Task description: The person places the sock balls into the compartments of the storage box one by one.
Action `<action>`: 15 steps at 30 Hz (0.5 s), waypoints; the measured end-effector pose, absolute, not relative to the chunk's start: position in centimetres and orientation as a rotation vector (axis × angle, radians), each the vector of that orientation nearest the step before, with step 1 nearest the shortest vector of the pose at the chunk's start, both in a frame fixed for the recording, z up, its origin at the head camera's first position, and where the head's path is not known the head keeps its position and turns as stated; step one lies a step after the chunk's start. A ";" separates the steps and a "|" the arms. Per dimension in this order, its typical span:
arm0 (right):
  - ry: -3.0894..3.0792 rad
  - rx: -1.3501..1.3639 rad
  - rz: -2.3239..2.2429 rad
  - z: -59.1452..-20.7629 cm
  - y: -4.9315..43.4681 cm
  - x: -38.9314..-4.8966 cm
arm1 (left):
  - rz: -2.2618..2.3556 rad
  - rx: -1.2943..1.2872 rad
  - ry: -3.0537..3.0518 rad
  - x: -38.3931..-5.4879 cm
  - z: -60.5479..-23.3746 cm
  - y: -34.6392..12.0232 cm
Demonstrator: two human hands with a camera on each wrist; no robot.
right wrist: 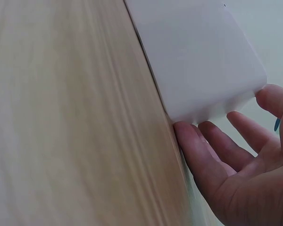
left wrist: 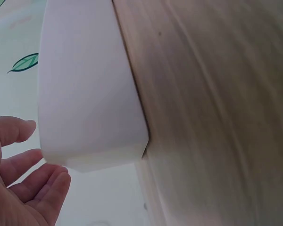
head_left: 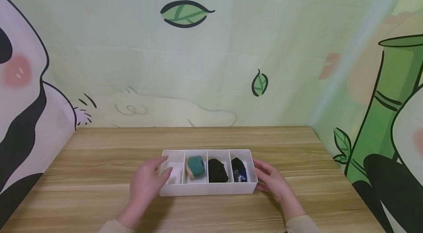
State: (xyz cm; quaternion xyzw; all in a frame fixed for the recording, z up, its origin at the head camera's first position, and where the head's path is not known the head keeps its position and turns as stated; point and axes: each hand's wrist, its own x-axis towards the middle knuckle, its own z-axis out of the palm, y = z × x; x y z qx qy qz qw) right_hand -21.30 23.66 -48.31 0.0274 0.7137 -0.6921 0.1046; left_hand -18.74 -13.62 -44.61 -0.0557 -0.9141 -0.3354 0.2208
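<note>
A white divided box (head_left: 207,189) lies lengthwise on the wooden table. Its compartments run in a row. Second from the left lies a teal and beige cloth bundle (head_left: 196,167); to its right are a black bundle (head_left: 217,171) and a dark bundle with blue and white patches (head_left: 239,170). They look like rolled socks. My left hand (head_left: 147,179) is at the box's left end, thumb over the leftmost compartment; its fingertips (left wrist: 61,176) are at the end wall. At the opposite end, my right hand (head_left: 272,179) touches the wall with spread fingers (right wrist: 193,146).
The wood-grain table (head_left: 99,174) extends around the box on every side. Behind it hangs a pale green backdrop (head_left: 211,60) printed with leaves, a panda and bamboo.
</note>
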 end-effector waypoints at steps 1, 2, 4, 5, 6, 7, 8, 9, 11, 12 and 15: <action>2.103 0.078 -2.040 -48.3 23.7 -21.3 | -0.927 -0.148 -2.528 -18.7 -44.6 -13.7; 2.103 0.078 -2.039 -48.3 23.7 -21.3 | -0.924 -0.143 -2.527 -18.8 -44.6 -13.8; 2.106 0.079 -2.038 -48.3 23.8 -21.3 | -0.928 -0.132 -2.529 -18.8 -44.5 -14.0; 2.108 0.081 -2.037 -48.3 23.8 -21.3 | -0.931 -0.129 -2.528 -18.9 -44.5 -14.1; 2.109 0.081 -2.037 -48.3 23.9 -21.3 | -0.939 -0.127 -2.530 -18.9 -44.5 -14.2; 2.107 0.077 -2.036 -48.3 23.9 -21.3 | -0.947 -0.125 -2.532 -18.9 -44.5 -14.3; 2.109 0.073 -2.032 -48.3 24.0 -21.3 | -0.956 -0.123 -2.533 -18.8 -44.5 -14.4; 2.108 0.067 -2.030 -48.3 24.0 -21.3 | -0.965 -0.121 -2.535 -18.8 -44.4 -14.5; 2.112 0.045 -2.017 -48.3 24.1 -21.2 | -0.984 -0.123 -2.536 -18.8 -44.4 -14.8; 2.114 0.033 -2.011 -48.2 24.1 -21.3 | -0.988 -0.127 -2.537 -18.8 -44.4 -14.9; 2.122 0.002 -1.994 -48.0 24.2 -21.3 | -0.985 -0.145 -2.532 -18.8 -44.5 -15.3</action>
